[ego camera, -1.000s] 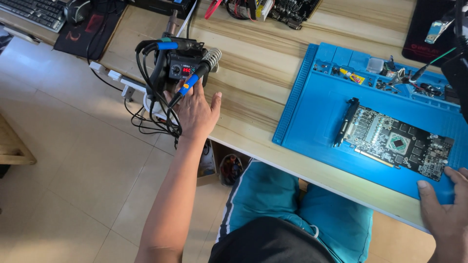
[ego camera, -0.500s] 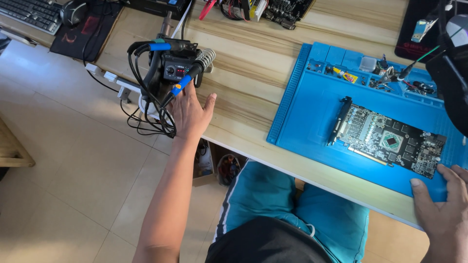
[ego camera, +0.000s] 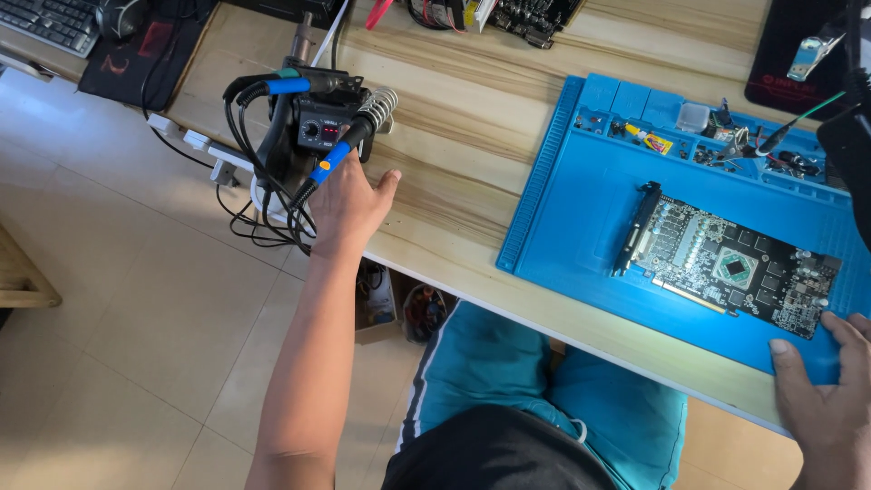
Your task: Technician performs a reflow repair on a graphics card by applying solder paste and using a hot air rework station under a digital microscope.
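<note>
At the far left a dark keyboard (ego camera: 50, 20) is lying on a black mat (ego camera: 150, 50), well apart from the work. Right of it, at the left end of the wooden bench (ego camera: 472, 136), a black soldering station (ego camera: 318, 127) is sitting with its cables (ego camera: 263, 218) hanging in loops over the bench edge. A soldering iron (ego camera: 331, 163) with a blue grip is leaning in the coiled holder (ego camera: 381, 107) at the station's right side, handle pointing down and near.

The left hand (ego camera: 349, 209) is reaching out flat against the near side of the station, fingers (ego camera: 336, 177) spread and the thumb stretched to the right along the bench. The fingertips are lying right at the blue grip of the iron; whether they are closing on it or only touching it is hard to tell from here, since the hand is covering that spot.

Further right a blue work mat (ego camera: 581, 236) is covering the bench, with small parts in the compartments along its far edge. A bare graphics card (ego camera: 730, 268) is lying flat on the mat, its bracket end to the left.

At the near right corner the right hand (ego camera: 826, 399) is resting on the mat's near edge, fingers loosely open and holding nothing, just beside the card's right end.
</note>
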